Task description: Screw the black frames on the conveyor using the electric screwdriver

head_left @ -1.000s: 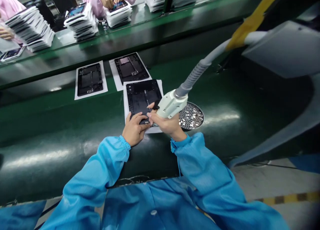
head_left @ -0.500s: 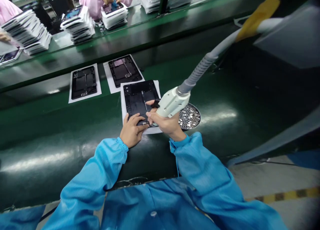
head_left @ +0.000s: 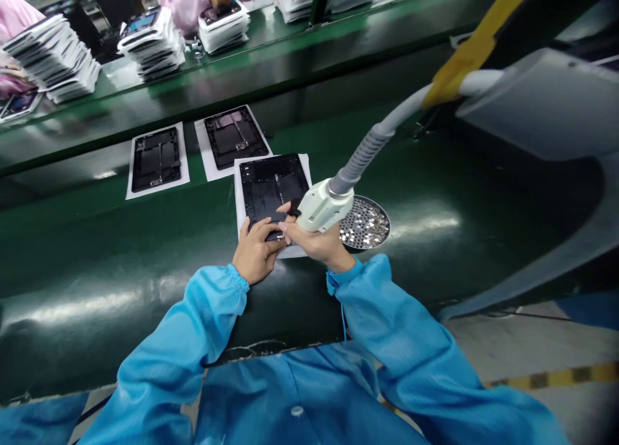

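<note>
A black tablet back shell (head_left: 264, 190) lies on a white sheet (head_left: 238, 203) in front of me. My left hand (head_left: 258, 250) rests on its near left edge, fingers spread over the shell, by a small silvery part at that edge. My right hand (head_left: 319, 242) is wrapped round a white gun-like tool (head_left: 325, 206) with a black lever. The tool's tip is hidden by my fingers, low over the shell's near edge. From its top a grey ribbed hose (head_left: 360, 161) runs up to the right. Close by on the right sits a round dish (head_left: 365, 222) of small shiny metal pieces.
Two more black shells (head_left: 156, 160) (head_left: 236, 135) lie on white sheets beyond, at the left. A yellow strap (head_left: 464, 61) wraps the hose near a grey cylinder (head_left: 541, 103). Past a raised green ledge, co-workers in pink sleeves (head_left: 181, 3) handle sheet stacks (head_left: 149, 48).
The white tool and my right hand have shifted slightly left, and the hose swings left with them. My left hand stays on the shell.
</note>
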The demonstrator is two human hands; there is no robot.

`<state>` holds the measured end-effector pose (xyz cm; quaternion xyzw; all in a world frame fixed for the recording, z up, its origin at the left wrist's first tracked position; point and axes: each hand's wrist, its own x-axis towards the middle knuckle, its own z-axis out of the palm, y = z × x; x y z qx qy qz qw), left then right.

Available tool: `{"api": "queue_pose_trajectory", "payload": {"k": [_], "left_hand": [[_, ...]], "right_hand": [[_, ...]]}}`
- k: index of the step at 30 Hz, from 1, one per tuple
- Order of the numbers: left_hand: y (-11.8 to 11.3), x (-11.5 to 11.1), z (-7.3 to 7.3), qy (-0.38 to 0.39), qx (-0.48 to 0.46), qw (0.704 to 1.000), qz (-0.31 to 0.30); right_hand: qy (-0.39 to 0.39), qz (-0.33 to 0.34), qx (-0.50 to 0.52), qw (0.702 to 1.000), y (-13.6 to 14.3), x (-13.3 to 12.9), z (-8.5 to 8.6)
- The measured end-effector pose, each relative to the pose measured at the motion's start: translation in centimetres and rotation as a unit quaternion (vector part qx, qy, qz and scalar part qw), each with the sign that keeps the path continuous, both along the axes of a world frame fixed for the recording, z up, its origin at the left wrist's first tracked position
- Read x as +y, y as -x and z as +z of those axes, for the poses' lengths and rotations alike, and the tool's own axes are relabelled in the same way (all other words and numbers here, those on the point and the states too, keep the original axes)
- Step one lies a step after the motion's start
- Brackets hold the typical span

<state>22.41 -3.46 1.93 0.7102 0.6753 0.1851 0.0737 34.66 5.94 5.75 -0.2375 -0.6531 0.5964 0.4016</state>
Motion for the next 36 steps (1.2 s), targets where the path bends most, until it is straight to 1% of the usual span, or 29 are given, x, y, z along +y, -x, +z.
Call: {"api": "queue_pose_trajectory", "payload": {"k": [4, 8, 12, 15, 18, 21, 24, 28, 30, 34, 36], "left_hand": [[0.0, 0.0, 0.0, 0.004, 0.003, 1.0, 0.003], [0.0, 0.0, 0.2, 0.007, 0.003, 1.0, -0.001], [0.1, 0.0, 0.4, 0.006, 0.005, 1.0, -0.004], [0.2, -0.1, 0.2, -0.006, 0.009, 1.0, -0.001], [0.4, -0.1, 0.0, -0.012, 0.014, 1.0, -0.007], [0.5, -0.1, -0.1, -0.027, 0.016, 0.999, -0.009], [0.6, -0.1, -0.2, -0.046, 0.016, 0.999, -0.006], [0.8, -0.1, -0.3, -0.045, 0.019, 0.999, -0.011], [0.8, -0.1, -0.3, -0.048, 0.019, 0.999, -0.01], [0.9, 0.0, -0.2, -0.051, 0.015, 0.999, -0.005], [0.9, 0.0, -0.1, -0.053, 0.014, 0.998, -0.01]], "right_hand": [[0.008, 0.019, -0.01, 1.0, 0.0, 0.0, -0.1], [0.015, 0.005, -0.015, 1.0, 0.2, 0.0, -0.3], [-0.009, -0.002, -0.017, 1.0, 0.7, 0.0, -0.8], [-0.022, -0.008, -0.014, 1.0, 1.0, 0.0, -1.3], [-0.009, -0.021, -0.016, 1.0, 1.3, 0.1, -1.8], [0.002, -0.005, -0.002, 1.0, 1.3, 0.2, -1.9], [0.01, 0.021, 0.009, 1.0, 1.2, 0.4, -1.7], [0.0, -0.008, -0.002, 1.0, 1.4, 0.3, -1.5], [0.001, -0.011, -0.004, 1.0, 1.6, 0.4, -1.3], [0.021, -0.01, 0.011, 1.0, 0.8, 1.2, 0.2], [0.014, -0.035, 0.016, 0.999, -0.4, 2.2, 1.2]]}}
